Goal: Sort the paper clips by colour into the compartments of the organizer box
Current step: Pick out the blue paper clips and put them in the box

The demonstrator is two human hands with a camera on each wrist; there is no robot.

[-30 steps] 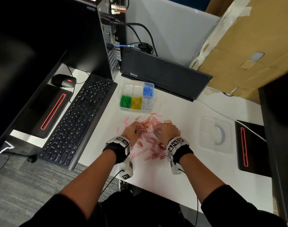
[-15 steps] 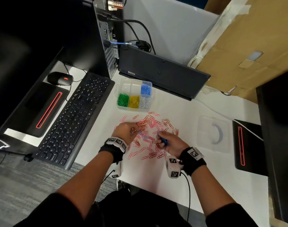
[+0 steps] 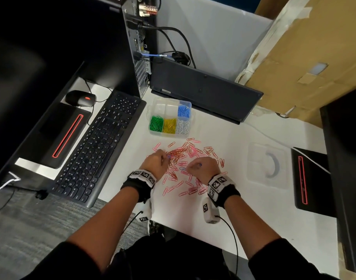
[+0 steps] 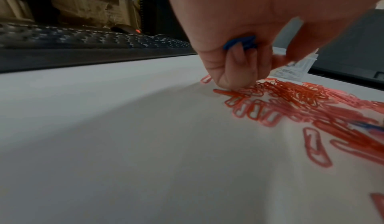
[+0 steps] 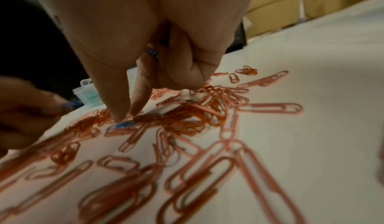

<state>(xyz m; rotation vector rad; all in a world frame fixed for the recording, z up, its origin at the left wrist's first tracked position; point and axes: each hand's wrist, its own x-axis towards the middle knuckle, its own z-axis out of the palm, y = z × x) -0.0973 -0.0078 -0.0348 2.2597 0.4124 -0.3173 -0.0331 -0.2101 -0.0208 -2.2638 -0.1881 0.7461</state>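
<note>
the left hand (image 4: pixel 239 35) clutches blue paper clips (image 4: pixel 240 42) in curled fingers, while the right hand (image 5: pixel 158 35), blue clips (image 5: pixel 151 53) tucked inside, pinches at another blue clip (image 5: pixel 121 125). both work the red and pink clip pile (image 3: pixel 185 164) on the white desk (image 3: pixel 243 209), near the organizer box (image 3: pixel 170 118) by the keyboard (image 3: pixel 96 146).

**Red and pink on white**

Red and pink paper clips (image 3: pixel 185 158) are lying on the white table (image 3: pixel 243 209); the organizer box (image 3: pixel 190 104) is showing green, yellow, blue and seemingly white clips. Black-and-white checked wristbands (image 3: pixel 219 184) are showing.

Left hand (image 3: pixel 155 163) fingers curled, knuckles down; right hand (image 3: pixel 203 168) curled, thumb and forefinger tips lowered together.
</note>
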